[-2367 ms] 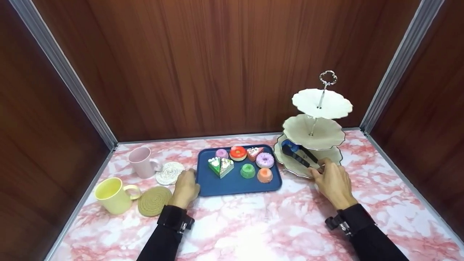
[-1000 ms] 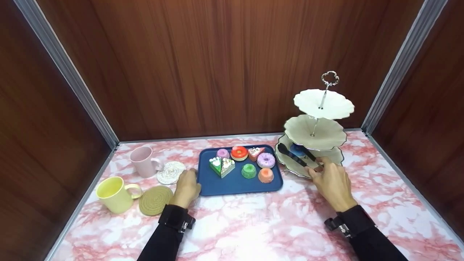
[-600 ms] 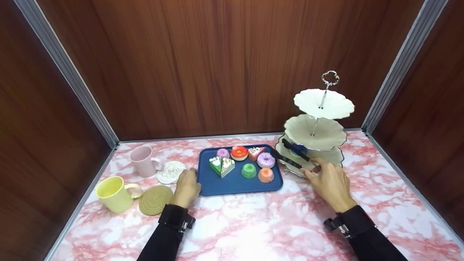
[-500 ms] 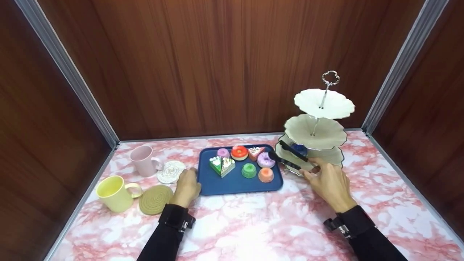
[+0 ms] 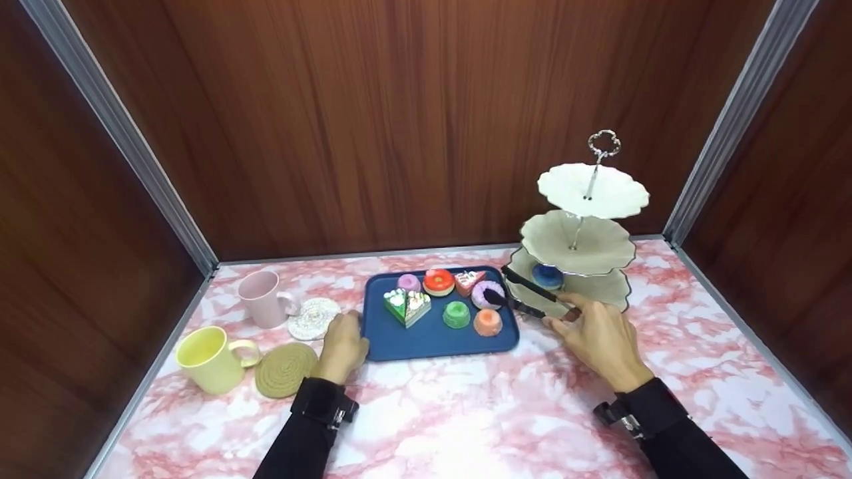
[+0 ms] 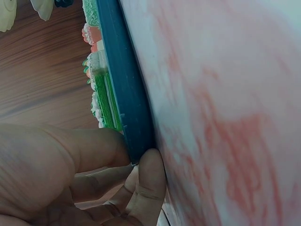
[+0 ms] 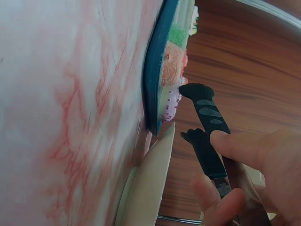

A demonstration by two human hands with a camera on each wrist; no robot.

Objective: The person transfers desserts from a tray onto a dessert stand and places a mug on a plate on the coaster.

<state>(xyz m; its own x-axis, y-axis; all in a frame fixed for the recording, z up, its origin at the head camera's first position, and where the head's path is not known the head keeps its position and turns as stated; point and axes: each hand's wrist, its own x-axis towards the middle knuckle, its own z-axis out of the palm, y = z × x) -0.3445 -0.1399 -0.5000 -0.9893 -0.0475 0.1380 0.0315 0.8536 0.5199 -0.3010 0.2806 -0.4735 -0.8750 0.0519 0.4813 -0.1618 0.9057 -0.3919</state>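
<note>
My left hand (image 5: 343, 339) pinches the left edge of the dark blue tray (image 5: 413, 344); in the left wrist view the thumb lies at the rim and a finger under it. My right hand (image 5: 602, 339) holds black tongs (image 7: 207, 115), their arms spread with nothing between the tips. One tip reaches over the lilac doughnut (image 5: 484, 294) at the tray's right side, the other near the bottom tier's rim. A blue doughnut (image 5: 548, 275) sits on the bottom plate of the three-tier stand (image 5: 579, 241). The tray also bears a red doughnut (image 5: 438, 282) and green cake slice (image 5: 395, 303).
Also on the tray are a green jelly-shaped cake (image 5: 456, 315) and an orange one (image 5: 488, 322). At left stand a pink mug (image 5: 261, 299) and a yellow mug (image 5: 212, 362), beside a white coaster (image 5: 311, 319) and a tan coaster (image 5: 286, 370). Wooden panels (image 5: 373, 133) enclose the table.
The tongs were around the blue doughnut on the bottom plate; their arms spread and let it go. Right hand and tongs moved left toward the tray. The left hand stays at the tray's edge.
</note>
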